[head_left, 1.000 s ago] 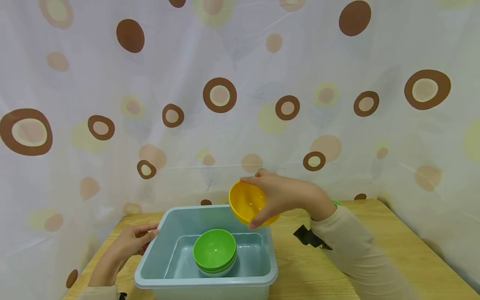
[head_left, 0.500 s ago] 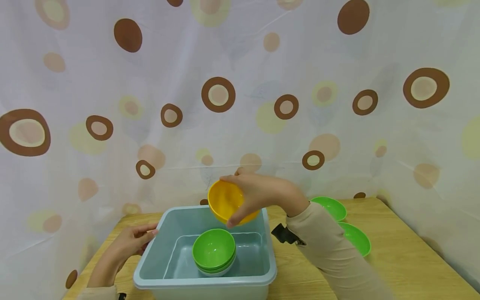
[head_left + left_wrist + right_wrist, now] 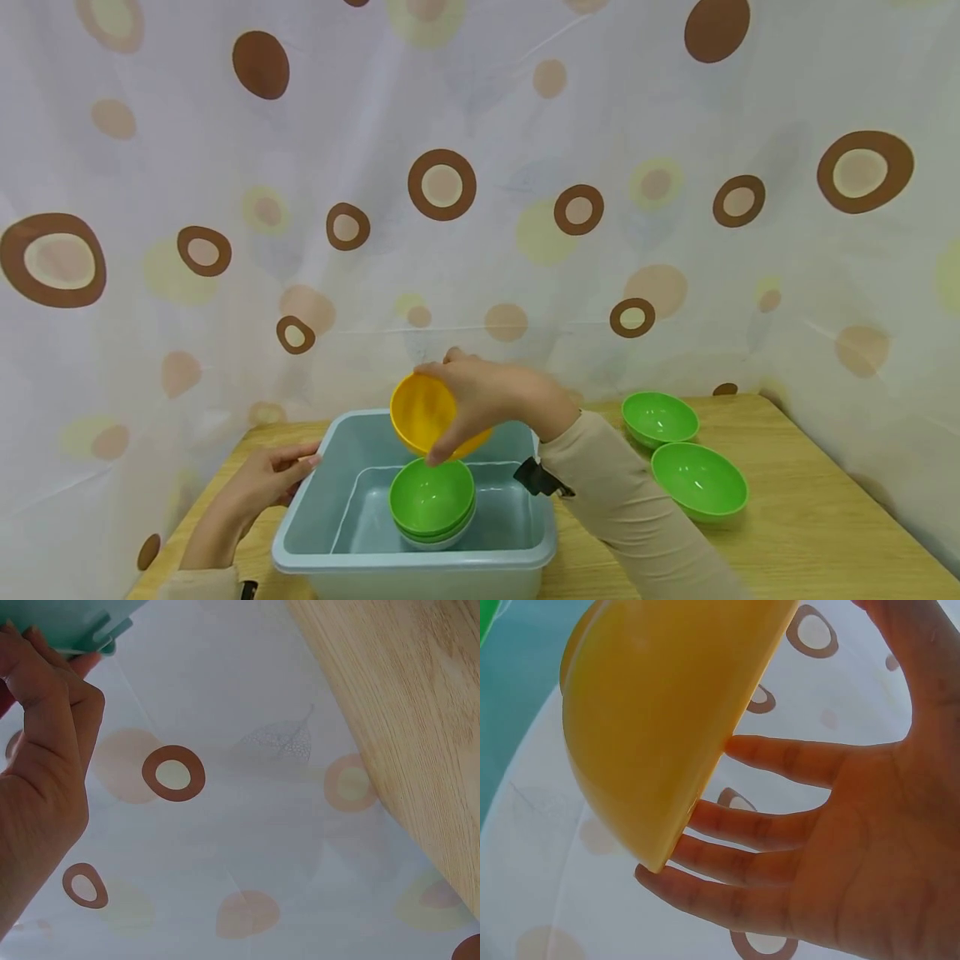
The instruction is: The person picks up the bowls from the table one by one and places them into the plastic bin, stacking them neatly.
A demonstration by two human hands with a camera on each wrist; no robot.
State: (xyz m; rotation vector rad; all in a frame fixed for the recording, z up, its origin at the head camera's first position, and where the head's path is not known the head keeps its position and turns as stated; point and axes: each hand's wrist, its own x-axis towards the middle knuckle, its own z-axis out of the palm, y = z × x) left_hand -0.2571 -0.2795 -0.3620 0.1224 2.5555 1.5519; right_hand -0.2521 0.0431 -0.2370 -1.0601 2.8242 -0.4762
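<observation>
My right hand (image 3: 487,396) holds a yellow bowl (image 3: 418,412) by its rim, tilted, above the pale blue plastic basin (image 3: 412,562). In the right wrist view, the fingertips meet the rim of the yellow bowl (image 3: 660,727), its rounded outside toward the camera. Inside the basin stands a stack of bowls: green bowls (image 3: 431,496) on top, a whitish bowl (image 3: 444,544) underneath. My left hand (image 3: 262,483) grips the basin's left rim. The left wrist view shows the fingers of that hand (image 3: 52,727) bent at the edge of the basin (image 3: 67,619).
Two green bowls (image 3: 660,417) (image 3: 701,479) sit on the wooden table (image 3: 810,517) to the right, beyond my right sleeve. A white curtain (image 3: 495,275) with brown and beige spots hangs behind the table and along its sides.
My right hand has carried the yellow bowl leftward, from the basin's right rim to above the green stack. The two green bowls on the right have come into view. The left hand stays put.
</observation>
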